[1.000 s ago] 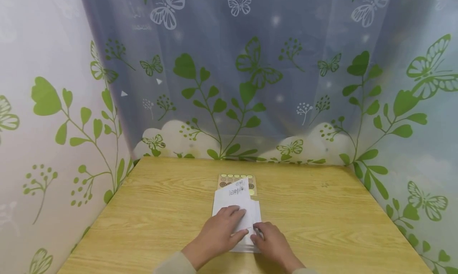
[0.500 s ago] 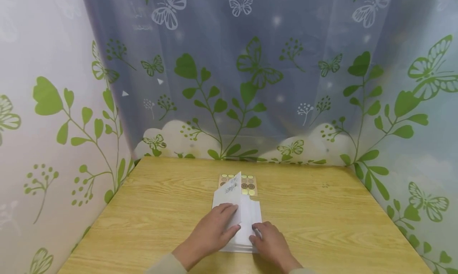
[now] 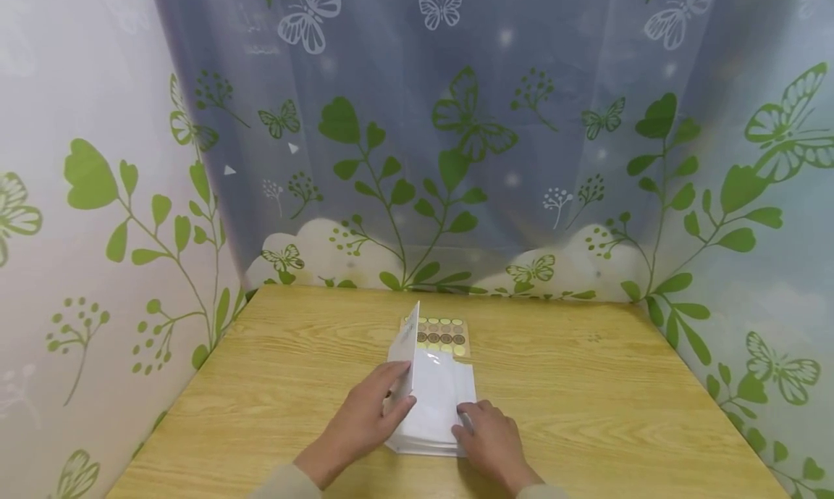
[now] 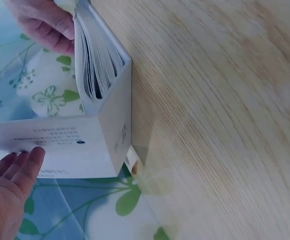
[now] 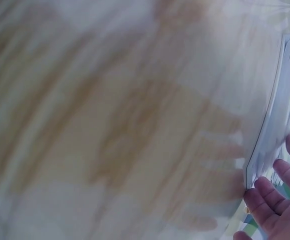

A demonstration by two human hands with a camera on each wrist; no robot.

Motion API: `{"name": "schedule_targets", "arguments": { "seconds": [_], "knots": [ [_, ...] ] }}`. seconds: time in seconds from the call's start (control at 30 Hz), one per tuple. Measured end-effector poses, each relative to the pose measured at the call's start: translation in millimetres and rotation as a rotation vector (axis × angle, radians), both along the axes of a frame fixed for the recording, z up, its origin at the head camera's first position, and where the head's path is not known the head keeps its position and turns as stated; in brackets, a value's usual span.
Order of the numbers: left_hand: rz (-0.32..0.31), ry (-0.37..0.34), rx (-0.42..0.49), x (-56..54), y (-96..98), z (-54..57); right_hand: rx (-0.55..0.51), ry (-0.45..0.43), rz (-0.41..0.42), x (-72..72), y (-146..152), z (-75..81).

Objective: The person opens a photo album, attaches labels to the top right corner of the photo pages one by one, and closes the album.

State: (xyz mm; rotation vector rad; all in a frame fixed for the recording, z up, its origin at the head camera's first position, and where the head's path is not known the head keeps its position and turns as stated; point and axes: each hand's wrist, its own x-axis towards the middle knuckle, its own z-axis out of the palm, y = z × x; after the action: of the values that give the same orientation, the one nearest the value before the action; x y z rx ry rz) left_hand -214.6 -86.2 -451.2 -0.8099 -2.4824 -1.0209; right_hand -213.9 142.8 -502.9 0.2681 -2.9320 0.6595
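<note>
A thick white album (image 3: 433, 401) lies on the table in the head view, its glossy top page exposed. Its printed front cover (image 3: 402, 347) stands nearly upright along the left. My left hand (image 3: 361, 419) holds that cover near its free edge, with fingers against the outer face. At the album's right edge, my right hand (image 3: 491, 437) grips the page stack between thumb and fingers. From the left wrist, the spine (image 4: 114, 117) and fanned page edges (image 4: 97, 60) show. The left fingertips (image 4: 36, 154) lie on the printed cover; the thumb is hidden there.
Behind the album a sheet of round stickers (image 3: 446, 327) lies on the wood-grain table (image 3: 573, 383), partly covered by the raised cover. A curtain (image 3: 391, 122) with green leaves and butterflies hangs at the table's back edge and along both sides.
The album's cover has swung up and leftward from lying low over the pages, baring the top page. My left hand has moved left with it, while my right hand has stayed at the right edge.
</note>
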Motion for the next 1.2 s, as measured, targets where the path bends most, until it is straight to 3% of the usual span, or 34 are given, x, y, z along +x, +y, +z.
{"name": "schedule_targets", "arguments": {
  "seconds": [0.47, 0.67, 0.9, 1.2],
  "knots": [
    [0.019, -0.135, 0.289, 4.9, -34.3, 0.7, 0.013, -0.061, -0.016, -1.4, 0, 0.5],
    [0.11, -0.326, 0.452, 10.8, -54.2, 5.0, 0.006, -0.063, -0.013, -0.5, 0, 1.3],
    [0.146, -0.513, 0.662, 12.3, -74.3, 2.9, 0.003, -0.061, -0.002, 0.1, 1, 1.8],
    [0.233, -0.568, 0.683, 13.5, -94.5, -5.4, 0.021, -0.064, 0.012, -1.0, 1, -0.2]
  ]
}}
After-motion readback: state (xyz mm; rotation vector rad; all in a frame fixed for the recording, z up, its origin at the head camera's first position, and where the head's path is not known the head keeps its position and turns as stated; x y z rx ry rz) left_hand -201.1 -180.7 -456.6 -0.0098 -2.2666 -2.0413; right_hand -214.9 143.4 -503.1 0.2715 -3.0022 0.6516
